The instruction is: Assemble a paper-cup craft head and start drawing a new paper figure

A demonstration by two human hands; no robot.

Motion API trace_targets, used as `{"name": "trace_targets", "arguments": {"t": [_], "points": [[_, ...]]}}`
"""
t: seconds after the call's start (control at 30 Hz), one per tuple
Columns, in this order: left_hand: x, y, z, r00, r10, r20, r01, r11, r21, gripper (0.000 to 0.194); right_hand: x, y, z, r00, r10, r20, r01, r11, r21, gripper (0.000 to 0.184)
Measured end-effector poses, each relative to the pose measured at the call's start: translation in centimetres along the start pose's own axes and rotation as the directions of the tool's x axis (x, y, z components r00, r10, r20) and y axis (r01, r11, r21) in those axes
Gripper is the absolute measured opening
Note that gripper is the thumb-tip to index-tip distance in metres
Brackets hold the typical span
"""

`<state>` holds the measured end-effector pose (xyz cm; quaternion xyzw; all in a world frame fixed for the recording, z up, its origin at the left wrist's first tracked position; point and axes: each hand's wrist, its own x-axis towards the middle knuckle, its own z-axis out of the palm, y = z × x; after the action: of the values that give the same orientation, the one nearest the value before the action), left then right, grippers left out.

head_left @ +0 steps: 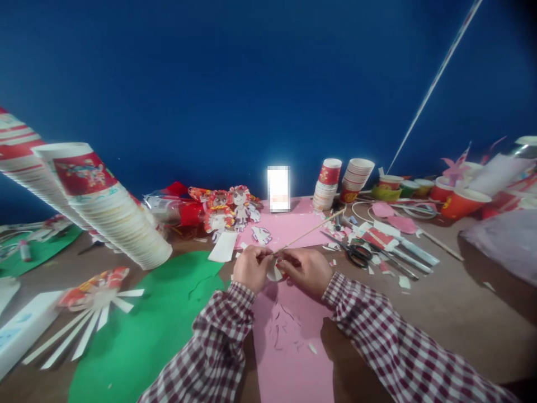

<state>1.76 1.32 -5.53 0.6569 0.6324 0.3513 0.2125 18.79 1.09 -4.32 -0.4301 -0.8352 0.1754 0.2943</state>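
Close together above a pink paper sheet (293, 358), both my hands work at one spot. My left hand (251, 267) is closed in a pinch at the lower end of a thin wooden stick (310, 230), which slants up to the right. Fingers of my right hand (308, 268) are closed around the same end, by a small pale rounded paper piece (274, 274) that shows between the hands. Which fingers bear the stick and which the paper is partly hidden. Beyond the hands lie paper animal cutouts (240, 207) and a white paper figure (260, 234).
Stacked paper cups (130, 224) lean at left beside green paper (159, 319) and a cut cup with strips (98, 302). Black scissors (358, 254) and scraps lie right. More cup stacks (325, 184) stand behind. A pixelated bright rectangle (278, 189) stands at the back.
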Motion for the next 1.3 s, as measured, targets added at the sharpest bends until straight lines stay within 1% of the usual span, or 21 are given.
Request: {"name": "trace_targets", "arguments": {"t": [0.1,0.2,0.37,0.5,0.57,0.63,0.73,0.83,0.93,1.03,1.17,1.3], "points": [[0.0,0.0,0.1,1.000,-0.016,0.003,0.016,0.996,-0.092,0.022,0.1,-0.1,0.1,1.000,-0.006,0.011,0.004,0.991,0.134,0.024],[0.0,0.0,0.3,0.998,-0.050,0.035,0.056,0.982,-0.183,0.024,0.1,0.0,0.3,1.000,0.013,0.025,-0.018,0.977,0.213,0.021],[0.2,0.2,0.2,0.987,-0.107,0.122,0.137,0.954,-0.267,0.025,0.2,0.6,0.4,1.000,0.022,0.021,-0.026,0.976,0.214,0.016],[0.3,0.1,-0.1,0.978,-0.115,0.175,0.164,0.942,-0.292,0.025,0.3,0.7,0.4,1.000,-0.031,0.004,0.029,0.982,0.188,0.018],[0.3,0.0,-0.1,0.979,-0.112,0.173,0.158,0.947,-0.280,0.028,0.2,0.6,0.3,0.997,-0.073,-0.002,0.072,0.987,0.145,0.020],[0.3,-0.2,0.1,0.985,-0.089,0.151,0.124,0.962,-0.245,0.028,0.0,0.4,0.1,0.994,-0.104,-0.029,0.106,0.993,0.057,0.024],[0.1,-0.3,0.4,0.994,-0.047,0.097,0.062,0.986,-0.155,0.022,-0.1,0.2,-0.5,0.981,-0.138,-0.134,0.124,0.986,-0.111,0.025],[0.0,-0.4,0.7,0.996,-0.065,0.060,0.070,0.994,-0.088,0.017,0.3,0.4,-1.2,0.961,-0.205,-0.183,0.150,0.949,-0.277,0.025],[-0.1,-0.4,0.7,0.997,-0.042,0.062,0.045,0.998,-0.049,0.018,0.7,0.9,-1.7,0.958,-0.261,-0.121,0.196,0.899,-0.391,0.026],[-0.2,-0.3,0.5,0.998,-0.004,0.062,0.005,1.000,-0.028,0.018,0.9,1.4,-1.8,0.965,-0.262,-0.022,0.228,0.876,-0.425,0.025],[-0.2,-0.3,0.5,0.996,-0.006,0.085,0.007,1.000,-0.022,0.017,0.8,1.6,-1.4,0.964,-0.255,0.071,0.261,0.877,-0.404,0.026],[-0.1,-0.5,0.5,0.990,-0.051,0.128,0.049,0.999,0.019,0.019,0.9,1.8,-0.8,0.954,-0.273,0.126,0.300,0.893,-0.335,0.029]]}}
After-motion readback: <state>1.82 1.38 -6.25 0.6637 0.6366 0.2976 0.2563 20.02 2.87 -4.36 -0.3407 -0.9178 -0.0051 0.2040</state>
